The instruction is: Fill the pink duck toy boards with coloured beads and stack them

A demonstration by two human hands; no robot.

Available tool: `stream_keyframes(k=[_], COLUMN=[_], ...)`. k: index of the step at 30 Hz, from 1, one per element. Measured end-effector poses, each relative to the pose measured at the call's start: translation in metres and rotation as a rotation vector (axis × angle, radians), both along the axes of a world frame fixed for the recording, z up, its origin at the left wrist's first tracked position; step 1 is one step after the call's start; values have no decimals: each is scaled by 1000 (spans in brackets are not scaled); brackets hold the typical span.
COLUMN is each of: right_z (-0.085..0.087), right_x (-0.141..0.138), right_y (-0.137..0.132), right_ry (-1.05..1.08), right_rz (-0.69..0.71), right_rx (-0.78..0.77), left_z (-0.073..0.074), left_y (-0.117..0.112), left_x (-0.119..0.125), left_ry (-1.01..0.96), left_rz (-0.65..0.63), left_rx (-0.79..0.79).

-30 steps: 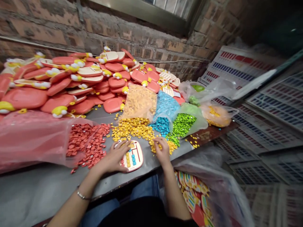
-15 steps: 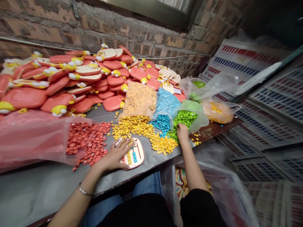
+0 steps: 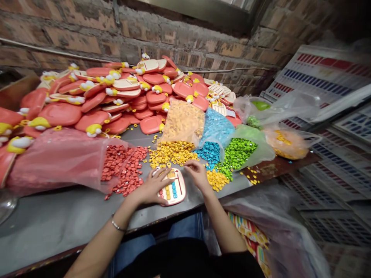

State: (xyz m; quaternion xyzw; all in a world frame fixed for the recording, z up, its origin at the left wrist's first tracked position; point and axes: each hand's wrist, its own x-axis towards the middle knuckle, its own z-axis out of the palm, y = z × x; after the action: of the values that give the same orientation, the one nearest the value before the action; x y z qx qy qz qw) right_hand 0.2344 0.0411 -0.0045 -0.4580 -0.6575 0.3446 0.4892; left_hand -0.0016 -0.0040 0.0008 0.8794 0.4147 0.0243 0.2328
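Note:
My left hand (image 3: pixel 150 188) lies across a cream toy board (image 3: pixel 179 194) with a red rim, fingers spread over its upper left and thumb by its lower edge, holding it on the grey table (image 3: pixel 72 224). Yellow and blue beads sit in columns on the board, with some red ones partly covered. Just right of the board, my right hand (image 3: pixel 198 175) hovers with thumb and fingertips pinched; what they hold is too small to tell. Nearby lie loose yellow beads (image 3: pixel 172 151), blue beads (image 3: pixel 211 152), green beads (image 3: pixel 239 150) and red beads (image 3: pixel 129 170).
Behind the beads, red toy boards with yellow-and-white ends (image 3: pixel 60 113) are heaped against a brick wall (image 3: pixel 87 23). Plastic bags of beads lie open, including a pink bag (image 3: pixel 66 162). At right stand stacked crates (image 3: pixel 333 73); a lined container (image 3: pixel 278 216) holds finished-looking boards below the table edge.
My right hand has moved left from the green beads to beside the toy board. My left hand stays on the board. The camera view has shifted left.

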Motion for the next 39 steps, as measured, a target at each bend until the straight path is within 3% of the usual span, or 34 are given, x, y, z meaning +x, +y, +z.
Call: stream_keyframes(k=[3, 8, 15, 18, 21, 23, 25, 28, 31, 34, 37, 39], right_z=[-15, -31, -17, -7, -7, -14, -23, -32, -31, -25, -16, -10], right_x=[-25, -23, -11, 26, 86, 125, 152, 169, 169, 154, 118, 83], right_y=[13, 22, -23, -28, -17, -5, 4, 14, 17, 15, 8, 3], right_ry=[-90, -227, -288, -221, -315, -509, -666, -760, -677, -445, -191, -103], right_rz=[116, 70, 81, 0, -445, -689, -731, -653, -617, -614, -511, -328], right_rx=[-122, -101, -55, 12, 117, 95, -19, -118, -36, 80, 84, 49], left_z=[-2, -1, -2, -2, 0, 3, 5, 4, 3, 2, 3, 4], left_y=[0, 0, 0, 0, 1, 1, 1, 0, 0, 0, -1, -2], left_x=[-1, 1, 2, 1, 1, 1, 2, 2, 1, 0, 0, 2], left_ry=[-8, 2, 0, 6, 33, 51, 60, 60, 57, 51, 37, 39], left_rz=[-6, 7, 23, 17, 8, 7, 9, 8, 6, 12, 3, -5], left_rx=[20, 2, -8, -4, -10, -19, -24, -19, -22, -34, -20, 9])
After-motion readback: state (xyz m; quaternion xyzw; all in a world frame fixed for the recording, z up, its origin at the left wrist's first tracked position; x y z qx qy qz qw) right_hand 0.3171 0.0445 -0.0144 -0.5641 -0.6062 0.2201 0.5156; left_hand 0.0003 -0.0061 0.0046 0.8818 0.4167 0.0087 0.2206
